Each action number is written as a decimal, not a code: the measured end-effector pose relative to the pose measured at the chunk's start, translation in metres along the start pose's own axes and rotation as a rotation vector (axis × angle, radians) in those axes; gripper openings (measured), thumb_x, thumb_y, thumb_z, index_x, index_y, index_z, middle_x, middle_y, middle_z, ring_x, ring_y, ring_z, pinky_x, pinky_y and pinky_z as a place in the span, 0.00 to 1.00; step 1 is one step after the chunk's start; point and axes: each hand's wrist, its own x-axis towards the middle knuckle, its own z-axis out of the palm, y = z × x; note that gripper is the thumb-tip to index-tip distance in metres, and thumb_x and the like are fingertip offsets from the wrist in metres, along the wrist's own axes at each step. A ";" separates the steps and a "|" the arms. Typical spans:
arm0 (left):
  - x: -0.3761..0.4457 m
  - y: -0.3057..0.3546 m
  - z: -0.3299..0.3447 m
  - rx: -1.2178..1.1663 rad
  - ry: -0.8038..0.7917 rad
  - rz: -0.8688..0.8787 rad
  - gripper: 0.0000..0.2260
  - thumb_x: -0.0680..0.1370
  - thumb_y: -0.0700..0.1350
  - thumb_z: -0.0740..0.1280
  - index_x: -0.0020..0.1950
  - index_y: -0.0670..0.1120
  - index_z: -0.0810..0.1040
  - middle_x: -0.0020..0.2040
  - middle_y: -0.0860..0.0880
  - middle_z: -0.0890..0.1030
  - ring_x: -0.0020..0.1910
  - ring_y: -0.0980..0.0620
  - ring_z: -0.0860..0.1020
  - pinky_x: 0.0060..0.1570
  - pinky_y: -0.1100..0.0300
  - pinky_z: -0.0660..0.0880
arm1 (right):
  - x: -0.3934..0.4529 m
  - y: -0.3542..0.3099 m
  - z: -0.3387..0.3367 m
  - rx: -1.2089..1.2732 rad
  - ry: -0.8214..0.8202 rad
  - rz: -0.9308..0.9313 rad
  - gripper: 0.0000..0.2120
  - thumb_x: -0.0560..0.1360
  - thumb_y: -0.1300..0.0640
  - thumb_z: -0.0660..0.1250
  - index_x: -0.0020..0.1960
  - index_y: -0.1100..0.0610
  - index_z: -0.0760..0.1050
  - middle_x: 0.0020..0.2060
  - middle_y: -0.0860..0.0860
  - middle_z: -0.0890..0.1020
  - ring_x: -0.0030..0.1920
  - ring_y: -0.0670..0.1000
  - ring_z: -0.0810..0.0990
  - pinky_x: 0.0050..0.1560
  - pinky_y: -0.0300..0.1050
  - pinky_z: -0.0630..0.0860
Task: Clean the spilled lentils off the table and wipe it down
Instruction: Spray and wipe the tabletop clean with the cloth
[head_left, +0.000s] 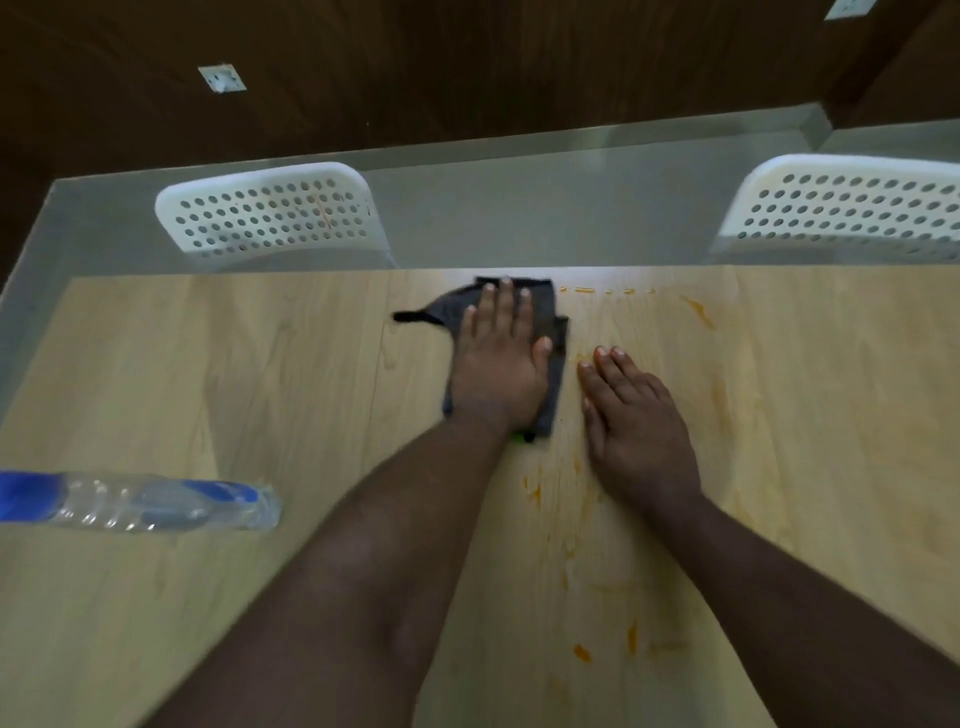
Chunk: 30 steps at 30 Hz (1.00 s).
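Your left hand (498, 364) presses flat on the cloth (553, 332) near the desk's (208, 389) far edge; your right hand (636, 421), fingers straight, rests just right of the cloth on orange smears (582, 652) (lentil residue, probably). Wiping may spread them, or push residue off that edge.

A light wood-grain table (208, 395) fills the foreground. Beyond its far edge stand two white perforated chairs (272, 215) (852, 208) on a grey floor (545, 208). Dark wood wall panelling (467, 67) behind carries two white sockets (222, 79) (849, 8).
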 end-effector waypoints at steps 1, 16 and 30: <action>-0.026 0.008 0.003 0.004 -0.002 0.029 0.31 0.86 0.58 0.46 0.87 0.44 0.48 0.87 0.42 0.47 0.86 0.44 0.46 0.83 0.44 0.47 | -0.002 -0.002 -0.001 0.002 -0.003 -0.006 0.26 0.86 0.48 0.50 0.83 0.53 0.63 0.82 0.50 0.63 0.84 0.49 0.56 0.81 0.52 0.58; -0.075 -0.017 0.010 -0.004 0.029 -0.063 0.31 0.86 0.58 0.44 0.87 0.45 0.50 0.86 0.42 0.50 0.85 0.44 0.48 0.83 0.45 0.49 | -0.006 -0.003 -0.003 0.018 0.024 -0.008 0.25 0.88 0.47 0.51 0.83 0.53 0.61 0.83 0.49 0.62 0.83 0.49 0.56 0.83 0.51 0.54; -0.255 -0.041 0.015 -0.027 -0.038 -0.019 0.31 0.86 0.58 0.43 0.87 0.47 0.47 0.87 0.45 0.45 0.86 0.47 0.44 0.83 0.46 0.46 | -0.130 -0.031 -0.014 0.095 -0.081 -0.045 0.28 0.84 0.45 0.52 0.78 0.55 0.71 0.78 0.54 0.70 0.80 0.55 0.66 0.80 0.54 0.62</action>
